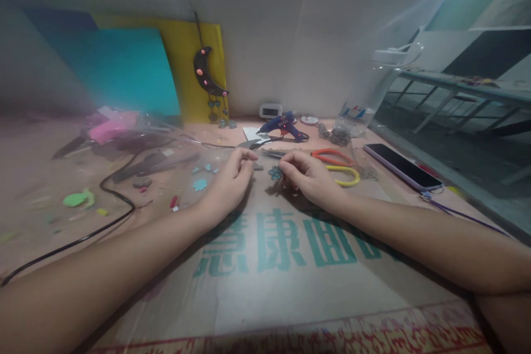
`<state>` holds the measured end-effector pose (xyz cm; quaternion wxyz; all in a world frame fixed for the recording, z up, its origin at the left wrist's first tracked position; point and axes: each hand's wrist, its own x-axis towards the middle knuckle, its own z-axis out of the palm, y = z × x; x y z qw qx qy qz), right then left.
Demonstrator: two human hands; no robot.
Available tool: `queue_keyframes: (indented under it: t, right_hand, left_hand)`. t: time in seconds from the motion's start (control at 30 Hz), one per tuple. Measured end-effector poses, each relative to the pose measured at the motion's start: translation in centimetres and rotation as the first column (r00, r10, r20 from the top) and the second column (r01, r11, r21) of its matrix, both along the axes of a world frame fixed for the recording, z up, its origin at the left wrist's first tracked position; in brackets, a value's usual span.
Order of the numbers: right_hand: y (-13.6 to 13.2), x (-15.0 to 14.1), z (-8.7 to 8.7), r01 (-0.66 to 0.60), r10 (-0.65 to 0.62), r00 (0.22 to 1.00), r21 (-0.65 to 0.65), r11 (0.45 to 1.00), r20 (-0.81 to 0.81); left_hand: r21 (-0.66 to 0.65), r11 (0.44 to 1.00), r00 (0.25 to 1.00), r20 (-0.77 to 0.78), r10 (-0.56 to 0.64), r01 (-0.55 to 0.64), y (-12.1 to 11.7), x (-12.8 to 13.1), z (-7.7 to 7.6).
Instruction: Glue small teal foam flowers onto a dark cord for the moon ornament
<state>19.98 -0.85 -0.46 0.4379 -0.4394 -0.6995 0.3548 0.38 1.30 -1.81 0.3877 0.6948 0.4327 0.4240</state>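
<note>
My right hand pinches a small teal-grey flower-shaped piece between thumb and fingertips, just above the table. Close by on the left, my left hand has its thumb and fingers drawn together. A small grey bit shows by its fingertips, and I cannot tell whether it is held. Behind the right hand lie an orange handle and a yellow handle, which look like scissors, with metal blades reaching left. Light-blue paper cutouts rest beside my left wrist.
A blue glue gun lies at the back near a small white digital clock. A decorated dark crescent moon hangs before yellow card. At right are a phone and a clear plastic container. A black cord crosses the left side among scraps.
</note>
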Motion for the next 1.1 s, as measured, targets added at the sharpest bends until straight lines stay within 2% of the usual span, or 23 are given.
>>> queue_keyframes:
  t: [0.17, 0.5, 0.7, 0.8, 0.87, 1.0, 1.1]
  right_hand:
    - [0.0, 0.1, 0.1, 0.022, -0.022, 0.999, 0.022, 1.0, 0.028]
    - [-0.2, 0.0, 0.3, 0.037, -0.046, 0.994, 0.085, 0.996, 0.101]
    - [-0.1, 0.0, 0.2, -0.095, 0.091, 0.993, -0.051, 0.994, -0.08]
    - [0.1, -0.2, -0.1, -0.168, 0.152, 0.982, -0.144, 0.975, -0.114]
    - [0.1, -0.2, -0.2, -0.18, 0.163, 0.98, -0.161, 0.97, -0.11]
    - [-0.2, -0.1, -0.2, -0.112, 0.102, 0.992, -0.142, 0.983, -0.076]
    - [-0.3, -0.2, 0.1, -0.057, 0.047, 0.994, -0.101, 0.993, -0.096]
  left_hand:
    - [-0.013, 0.996, 0.996, 0.029, -0.088, 0.088, 0.0, 0.2, 0.2]
    - [0.101, 0.989, 0.976, -0.201, -0.087, 0.109, -1.1, 0.6, 1.5]
    - [0.127, 0.991, 0.989, -0.144, -0.021, 0.039, -1.1, 0.5, 1.8]
    - [0.119, 0.993, 0.993, -0.118, -0.01, 0.024, -1.1, 0.4, 1.7]
    - [0.121, 0.993, 0.994, -0.114, -0.001, 0.014, -1.0, 0.3, 1.5]
    - [0.114, 0.993, 0.994, -0.106, 0.04, -0.028, -0.9, 0.3, 1.4]
    - [0.107, 0.994, 0.994, -0.104, 0.029, -0.018, -0.8, 0.3, 1.4]
